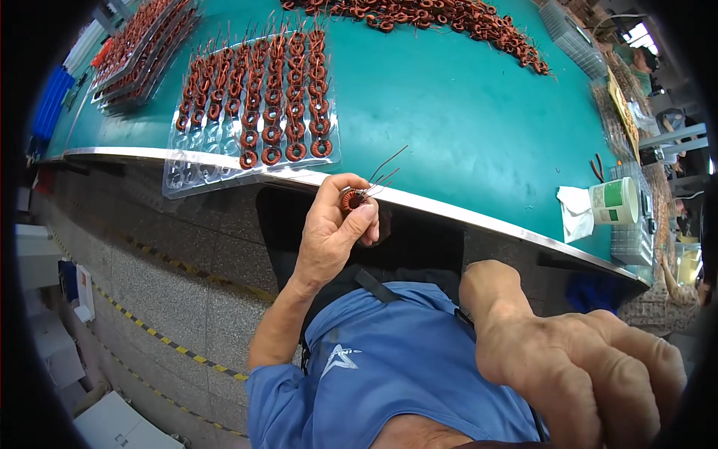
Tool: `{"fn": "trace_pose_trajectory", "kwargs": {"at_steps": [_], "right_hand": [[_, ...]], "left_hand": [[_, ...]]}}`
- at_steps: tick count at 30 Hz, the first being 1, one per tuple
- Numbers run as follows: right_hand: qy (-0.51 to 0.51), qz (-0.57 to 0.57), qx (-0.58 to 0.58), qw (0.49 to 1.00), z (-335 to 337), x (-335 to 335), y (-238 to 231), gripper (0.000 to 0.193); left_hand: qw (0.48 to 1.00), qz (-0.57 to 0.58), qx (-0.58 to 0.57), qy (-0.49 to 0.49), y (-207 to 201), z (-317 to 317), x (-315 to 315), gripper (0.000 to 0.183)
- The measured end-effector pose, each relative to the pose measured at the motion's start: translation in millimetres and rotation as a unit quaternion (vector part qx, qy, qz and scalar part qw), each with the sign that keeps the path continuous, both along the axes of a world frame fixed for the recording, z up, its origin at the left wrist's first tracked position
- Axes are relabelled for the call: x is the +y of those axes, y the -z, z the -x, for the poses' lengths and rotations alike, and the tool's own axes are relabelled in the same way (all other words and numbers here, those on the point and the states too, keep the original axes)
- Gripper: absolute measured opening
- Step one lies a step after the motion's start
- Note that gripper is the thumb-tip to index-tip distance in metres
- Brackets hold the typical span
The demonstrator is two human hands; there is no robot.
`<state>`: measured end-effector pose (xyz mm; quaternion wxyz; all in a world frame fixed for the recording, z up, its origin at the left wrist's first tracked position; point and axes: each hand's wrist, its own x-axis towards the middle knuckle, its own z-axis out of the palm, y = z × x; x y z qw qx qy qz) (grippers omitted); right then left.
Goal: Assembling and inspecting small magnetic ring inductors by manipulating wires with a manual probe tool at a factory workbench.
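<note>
My left hand [338, 217] is closed in a pinch on a copper-wound toroid coil [351, 200], just off the table's near edge. Thin wire leads rise from the coil over the green table [449, 150]. Large and close at the lower right is my right hand [580, 359], back of the hand showing. Its fingers are bent loosely and spread apart, their tips hidden, and nothing shows in them. Beyond my left hand, a clear plastic tray [198, 179] overhangs the table edge, with rows of similar coils in its pockets; several pockets at the near left are bare.
Stacked trays of coils [142, 56] stand at the far left. A long heap of coils [449, 19] lies along the back. At the right are a white and green cup [615, 202], a white cloth [574, 213], pliers [597, 168] and empty clear trays [632, 243].
</note>
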<state>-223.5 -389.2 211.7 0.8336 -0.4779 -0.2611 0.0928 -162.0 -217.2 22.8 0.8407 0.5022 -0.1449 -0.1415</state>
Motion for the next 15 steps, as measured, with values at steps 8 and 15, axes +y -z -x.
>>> {"fn": "trace_pose_trajectory", "kwargs": {"at_steps": [8,15], "right_hand": [[0.142,-0.044,-0.135,0.980,9,-8,35,0.006],[0.259,-0.088,-0.233,0.933,-5,3,69,0.014]], "left_hand": [[0.999,-0.018,-0.034,-0.038,1,0,14,0.018],[0.971,-0.064,-0.082,-0.215,-19,-9,58,0.011]]}}
